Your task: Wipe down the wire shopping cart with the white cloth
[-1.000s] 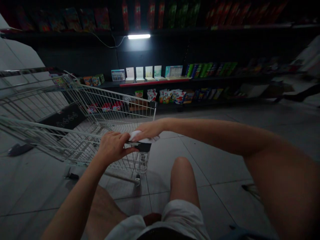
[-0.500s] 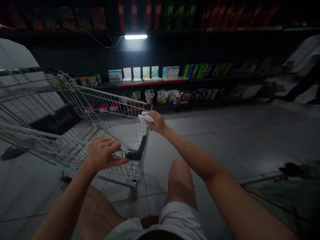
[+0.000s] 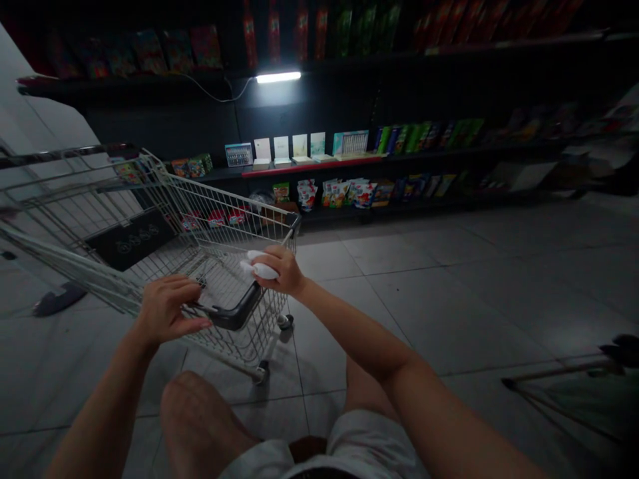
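Cloth (image 3: 258,269) bunched in my right hand (image 3: 282,271), fingers closed on it, right at the wire rim of the shopping cart (image 3: 227,211) beside the black handle (image 3: 232,316); my left hand (image 3: 167,309) open, fingers loose near that handle, contact unclear; cart stands on floor tiles (image 3: 449,299), facing stocked shelves (image 3: 309,166).

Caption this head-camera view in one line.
Right hand holding a white cloth over the black handle of a wire shopping cart, left hand beside it, in a dim shop aisle.
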